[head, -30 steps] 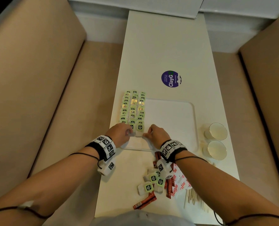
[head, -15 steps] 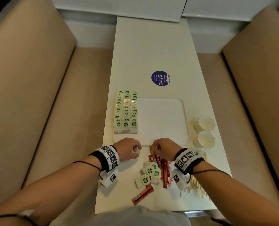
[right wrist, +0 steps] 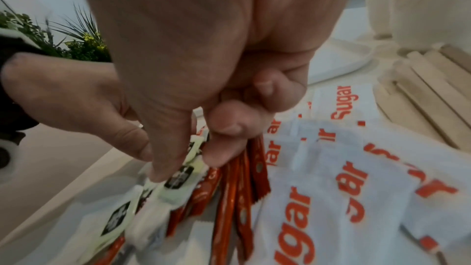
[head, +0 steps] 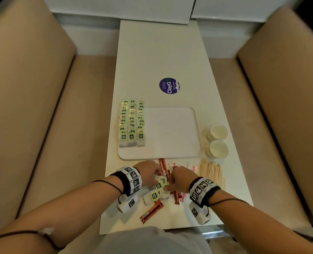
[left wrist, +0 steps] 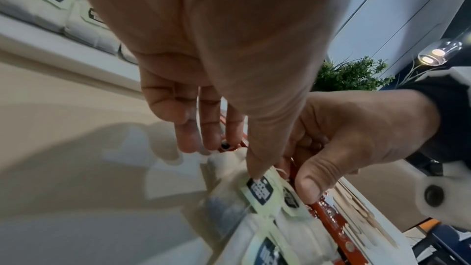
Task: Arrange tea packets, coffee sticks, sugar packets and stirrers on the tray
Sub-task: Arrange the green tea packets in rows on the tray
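Observation:
Three neat rows of green-tagged tea packets (head: 131,123) lie on the left side of the white tray (head: 170,153). Nearer me is a loose pile of tea packets (head: 154,196), red coffee sticks (head: 151,211) and sugar packets (right wrist: 331,178). Wooden stirrers (head: 211,171) lie to its right. Both hands are down in the pile. My left hand (left wrist: 229,158) has its thumb on a tea packet tag (left wrist: 260,188) and its fingers behind that packet. My right hand (right wrist: 183,164) pinches a tea packet tag (right wrist: 178,176) between thumb and forefinger.
Two paper cups (head: 218,131) (head: 218,149) stand right of the tray. A round purple sticker (head: 169,86) is on the narrow white table beyond it. Beige bench seats (head: 42,125) flank the table on both sides.
Both hands have drawn back from the front of the tea rows on the tray to the loose pile near the table's front edge, and now hold packets there.

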Motion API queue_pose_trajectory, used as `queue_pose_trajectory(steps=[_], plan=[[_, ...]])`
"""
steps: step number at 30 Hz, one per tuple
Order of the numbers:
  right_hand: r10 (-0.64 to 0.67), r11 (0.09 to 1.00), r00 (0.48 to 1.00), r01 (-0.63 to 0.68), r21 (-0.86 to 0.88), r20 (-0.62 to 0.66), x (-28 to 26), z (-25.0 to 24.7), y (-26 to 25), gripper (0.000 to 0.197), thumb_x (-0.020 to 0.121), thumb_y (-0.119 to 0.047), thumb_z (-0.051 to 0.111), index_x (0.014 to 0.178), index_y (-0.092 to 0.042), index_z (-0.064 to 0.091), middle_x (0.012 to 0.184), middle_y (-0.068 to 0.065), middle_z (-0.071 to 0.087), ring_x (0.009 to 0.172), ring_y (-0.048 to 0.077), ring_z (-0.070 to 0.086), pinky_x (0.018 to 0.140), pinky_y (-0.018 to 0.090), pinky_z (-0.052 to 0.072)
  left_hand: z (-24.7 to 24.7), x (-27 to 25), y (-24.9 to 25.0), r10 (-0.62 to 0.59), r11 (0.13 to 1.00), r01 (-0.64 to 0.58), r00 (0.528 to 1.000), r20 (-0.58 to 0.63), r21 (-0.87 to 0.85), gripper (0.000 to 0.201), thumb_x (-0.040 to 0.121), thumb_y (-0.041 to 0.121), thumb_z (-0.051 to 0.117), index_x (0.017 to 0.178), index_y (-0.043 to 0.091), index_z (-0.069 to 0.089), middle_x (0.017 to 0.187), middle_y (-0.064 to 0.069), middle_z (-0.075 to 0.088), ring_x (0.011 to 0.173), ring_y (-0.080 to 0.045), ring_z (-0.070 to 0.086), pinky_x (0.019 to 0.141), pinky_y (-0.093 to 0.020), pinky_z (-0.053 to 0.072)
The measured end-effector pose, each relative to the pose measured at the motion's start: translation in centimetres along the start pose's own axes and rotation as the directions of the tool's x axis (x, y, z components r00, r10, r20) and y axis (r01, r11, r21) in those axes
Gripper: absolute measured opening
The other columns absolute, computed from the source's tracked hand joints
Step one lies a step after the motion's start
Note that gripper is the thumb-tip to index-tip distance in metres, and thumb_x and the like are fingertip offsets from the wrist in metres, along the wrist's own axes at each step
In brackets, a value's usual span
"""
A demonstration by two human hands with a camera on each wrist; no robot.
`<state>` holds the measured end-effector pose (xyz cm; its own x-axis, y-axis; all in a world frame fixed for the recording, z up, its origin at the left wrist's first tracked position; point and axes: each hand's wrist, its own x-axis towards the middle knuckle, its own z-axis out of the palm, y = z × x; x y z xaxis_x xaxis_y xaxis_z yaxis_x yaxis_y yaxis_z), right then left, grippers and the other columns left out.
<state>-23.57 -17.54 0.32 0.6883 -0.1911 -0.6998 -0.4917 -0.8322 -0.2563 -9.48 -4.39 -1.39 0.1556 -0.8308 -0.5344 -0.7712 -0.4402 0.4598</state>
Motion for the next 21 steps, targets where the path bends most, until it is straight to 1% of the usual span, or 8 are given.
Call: queue_pose_trajectory(steps=[4, 7, 10, 11, 13, 15, 19, 21], plan=[[-0.042, 0.997, 0.997, 0.039, -0.063, -0.060, -0.4, 0.5, -0.1, 0.058, 0.077, -0.061, 0.074, 0.055, -0.021, 0.038, 0.053, -0.005, 0.039, 0.048, 0.015, 0.037, 0.047, 0.026, 0.033, 0.8, 0.2, 1.0, -0.051, 0.997, 0.051, 0.999, 0.004, 0.062, 0.035, 0.076, 0.038, 0.077, 0.097, 0.030, 0.050, 0.097, 0.007, 0.053, 0.086, -0.018, 0.055, 0.072, -0.030, 0.042], [-0.045, 0.997, 0.995, 0.039, -0.070, -0.084, -0.7, 1.0, -0.1, 0.053, 0.082, -0.056, 0.073, 0.057, -0.020, 0.042, 0.056, -0.003, 0.043, 0.050, 0.015, 0.041, 0.048, 0.026, 0.035, 1.1, 0.4, 1.5, -0.069, 0.994, 0.068, 0.998, 0.007, 0.088, 0.037, 0.075, 0.038, 0.079, 0.099, 0.026, 0.053, 0.101, 0.002, 0.056, 0.086, -0.020, 0.056, 0.071, -0.032, 0.044], [-0.032, 0.999, 0.996, 0.030, -0.029, -0.084, -0.7, 1.2, 0.1, 0.044, 0.085, -0.049, 0.072, 0.061, -0.017, 0.051, 0.061, -0.002, 0.049, 0.052, 0.015, 0.047, 0.050, 0.025, 0.040, 1.2, 0.3, 1.9, -0.094, 0.992, 0.093, 0.995, 0.014, 0.084, 0.035, 0.079, 0.034, 0.077, 0.106, 0.022, 0.060, 0.106, 0.000, 0.057, 0.093, -0.022, 0.058, 0.079, -0.034, 0.048], [-0.033, 0.999, 0.996, 0.032, -0.010, -0.080, -0.7, 1.1, 0.1, 0.041, 0.085, -0.047, 0.072, 0.064, -0.018, 0.054, 0.062, -0.002, 0.051, 0.055, 0.015, 0.048, 0.052, 0.026, 0.042, 1.3, 0.3, 1.9, -0.100, 0.993, 0.098, 0.995, 0.016, 0.071, 0.031, 0.079, 0.032, 0.076, 0.103, 0.021, 0.061, 0.104, 0.000, 0.057, 0.092, -0.022, 0.057, 0.078, -0.033, 0.048], [-0.051, 0.998, 0.996, 0.053, 0.022, -0.074, -0.8, 0.8, 0.3, 0.033, 0.086, -0.042, 0.072, 0.068, -0.019, 0.057, 0.065, -0.003, 0.053, 0.059, 0.015, 0.050, 0.056, 0.028, 0.047, 1.4, 0.2, 1.9, -0.115, 0.993, 0.115, 0.993, 0.002, 0.038, 0.019, 0.076, 0.027, 0.074, 0.083, 0.022, 0.057, 0.089, 0.003, 0.054, 0.078, -0.019, 0.053, 0.067, -0.030, 0.044], [-0.090, 0.995, 0.994, 0.092, 0.039, -0.068, -1.0, 0.4, 0.7, 0.029, 0.088, -0.039, 0.070, 0.070, -0.020, 0.056, 0.066, -0.004, 0.053, 0.061, 0.016, 0.050, 0.062, 0.032, 0.050, 1.2, 0.0, 1.9, -0.133, 0.990, 0.133, 0.991, -0.007, -0.038, 0.026, 0.071, 0.025, 0.072, 0.066, 0.024, 0.047, 0.071, 0.005, 0.047, 0.063, -0.016, 0.043, 0.057, -0.028, 0.037], [-0.155, 0.985, 0.988, 0.156, 0.077, -0.022, -1.3, -0.4, 1.6, 0.028, 0.090, -0.035, 0.067, 0.077, -0.011, 0.061, 0.068, -0.003, 0.056, 0.061, 0.015, 0.051, 0.067, 0.036, 0.054, -0.1, -0.4, 1.8, -0.097, 0.982, 0.099, 0.995, 0.021, -0.161, 0.024, 0.076, 0.028, 0.075, 0.066, 0.020, 0.054, 0.063, 0.004, 0.050, 0.059, -0.015, 0.043, 0.058, -0.029, 0.038], [-0.189, 0.977, 0.982, 0.188, 0.096, -0.001, -1.5, -1.0, 2.1, 0.032, 0.090, -0.035, 0.066, 0.079, -0.006, 0.061, 0.067, 0.000, 0.054, 0.060, 0.016, 0.049, 0.069, 0.038, 0.055, -0.8, -0.7, 1.8, -0.063, 0.973, 0.068, 0.998, 0.028, -0.219, 0.028, 0.079, 0.028, 0.074, 0.065, 0.020, 0.051, 0.061, 0.004, 0.048, 0.058, -0.014, 0.041, 0.059, -0.029, 0.037]])
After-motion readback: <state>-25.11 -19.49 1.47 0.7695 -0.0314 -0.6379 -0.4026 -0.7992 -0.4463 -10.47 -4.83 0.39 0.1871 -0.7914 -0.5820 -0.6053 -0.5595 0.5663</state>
